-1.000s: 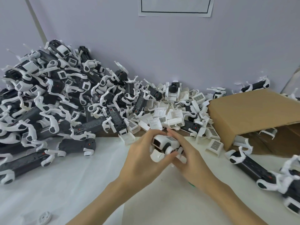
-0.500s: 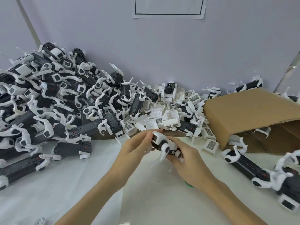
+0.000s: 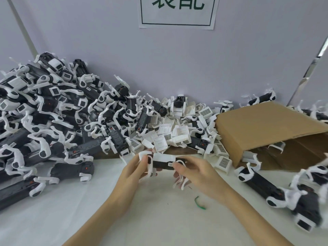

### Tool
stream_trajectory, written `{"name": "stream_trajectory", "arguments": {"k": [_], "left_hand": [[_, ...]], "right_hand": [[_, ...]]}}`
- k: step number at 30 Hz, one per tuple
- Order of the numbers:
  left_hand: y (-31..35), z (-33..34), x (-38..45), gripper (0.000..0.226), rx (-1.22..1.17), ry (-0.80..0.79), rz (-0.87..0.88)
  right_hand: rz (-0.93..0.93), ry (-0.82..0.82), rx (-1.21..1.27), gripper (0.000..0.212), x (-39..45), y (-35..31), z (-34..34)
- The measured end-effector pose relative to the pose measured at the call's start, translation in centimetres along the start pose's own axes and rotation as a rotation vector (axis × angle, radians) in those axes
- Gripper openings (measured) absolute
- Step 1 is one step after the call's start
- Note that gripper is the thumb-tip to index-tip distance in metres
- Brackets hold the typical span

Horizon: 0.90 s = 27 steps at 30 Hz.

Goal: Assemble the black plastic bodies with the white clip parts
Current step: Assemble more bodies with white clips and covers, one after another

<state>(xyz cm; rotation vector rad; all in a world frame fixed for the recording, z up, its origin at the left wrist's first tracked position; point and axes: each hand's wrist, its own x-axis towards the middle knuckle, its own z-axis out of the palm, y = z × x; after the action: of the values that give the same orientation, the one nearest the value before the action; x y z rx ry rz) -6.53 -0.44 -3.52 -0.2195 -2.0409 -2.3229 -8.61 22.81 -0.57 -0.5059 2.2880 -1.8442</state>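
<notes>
Centrally, both hands hold one black body (image 3: 162, 165) level above the white table (image 3: 53, 219), just in front of the loose white clips (image 3: 179, 137). The left hand (image 3: 132, 174) grips its left end, thumb lying over a white cap there. The right hand (image 3: 198, 173) pinches the right end, with thin white clip arms hanging below its fingers. A white cover sits along the body's top. A big pile (image 3: 44, 121) of black bodies with white clips rises at the left against the wall. A cardboard box (image 3: 266, 128) lies on its side at right, more bodies in front of it. A green scrap (image 3: 199, 203) lies on the table near the right wrist.
</notes>
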Motion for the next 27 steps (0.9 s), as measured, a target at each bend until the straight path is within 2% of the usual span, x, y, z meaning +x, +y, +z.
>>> {"name": "stream_trajectory", "arguments": {"k": [2,3,5,6,7,8,10,12,14,15,17,20,23,27], "left_hand": [[-0.2,0.1,0.2,0.065,-0.038,0.055,0.023],[-0.2,0.1,0.3,0.067,-0.047,0.083,0.034],[-0.1,0.1,0.3,0.067,-0.031,0.117,0.045],[-0.2,0.1,0.3,0.066,-0.019,0.12,0.041],[-0.3,0.1,0.3,0.065,-0.002,0.116,0.038],[-0.4,0.2,0.2,0.063,0.021,0.107,0.038],[-0.5,0.3,0.0,0.055,0.104,0.079,0.049],[-0.5,0.5,-0.2,0.049,0.211,0.049,0.056],[-0.4,0.8,-0.5,0.048,0.281,0.033,0.046],[-0.3,1.0,-0.6,0.048,0.297,0.029,0.045],[0.0,1.2,-0.8,0.046,0.321,0.027,0.038],[0.1,1.3,-0.9,0.047,0.326,0.029,0.029],[0.0,1.1,-0.9,0.047,0.344,0.019,0.027],[-0.2,1.0,-0.8,0.05,0.36,0.023,0.025]], "right_hand": [[0.083,0.008,0.208,0.046,0.7,-1.1,-1.9],[0.056,0.011,0.4,0.053,1.1,-1.7,-3.1],[-0.12,0.001,0.884,0.066,1.4,-2.8,-5.6],[-0.189,-0.018,1.1,0.081,1.5,-3.1,-6.9],[-0.203,-0.033,1.225,0.094,1.7,-3.3,-8.0],[-0.175,-0.031,1.237,0.098,1.9,-3.4,-8.8],[-0.07,0.012,1.048,0.086,2.2,-2.8,-9.3],[-0.039,0.174,0.701,0.058,2.6,-1.6,-8.8],[-0.098,0.425,0.176,0.02,2.9,0.1,-8.2],[-0.14,0.523,-0.125,0.013,3.1,0.9,-8.1],[-0.186,0.541,-0.62,0.014,3.8,2.3,-7.9],[-0.12,0.386,-1.047,0.03,4.9,3.3,-7.4],[-0.191,0.41,-1.148,0.013,6.0,3.1,-7.1],[-0.246,0.55,-0.925,0.011,8.3,1.1,-7.9]]}}
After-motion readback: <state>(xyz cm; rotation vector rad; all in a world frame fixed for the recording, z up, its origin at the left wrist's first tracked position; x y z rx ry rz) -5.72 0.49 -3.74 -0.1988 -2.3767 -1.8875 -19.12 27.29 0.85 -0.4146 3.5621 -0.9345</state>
